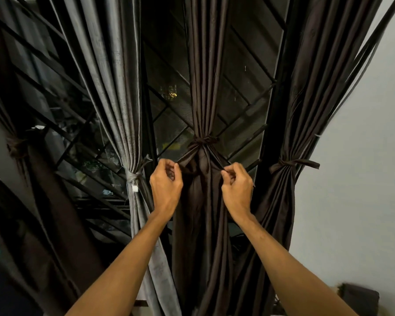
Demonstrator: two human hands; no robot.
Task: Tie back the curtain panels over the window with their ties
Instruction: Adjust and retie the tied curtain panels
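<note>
Curtain tie (204, 140) ends pinched by left hand (165, 187) and right hand (236, 189).

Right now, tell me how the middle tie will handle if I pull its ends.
Likely floppy: the tie bunches at its knot. Probably light: left hand and right hand hold its ends by fingertip pinches. Its sheen hints it may slip.

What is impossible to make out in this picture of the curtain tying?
Head view only.
- Curtain tops and hems: cut off by the top and bottom edges.
- Far-left curtain's knot: dark and blurred.
- White tag on the grey curtain's tie: too small to read.
- Left hand and right hand pinch the middle tie; their fingers hide its tips.
- Dark object, bottom right: cropped.
</note>
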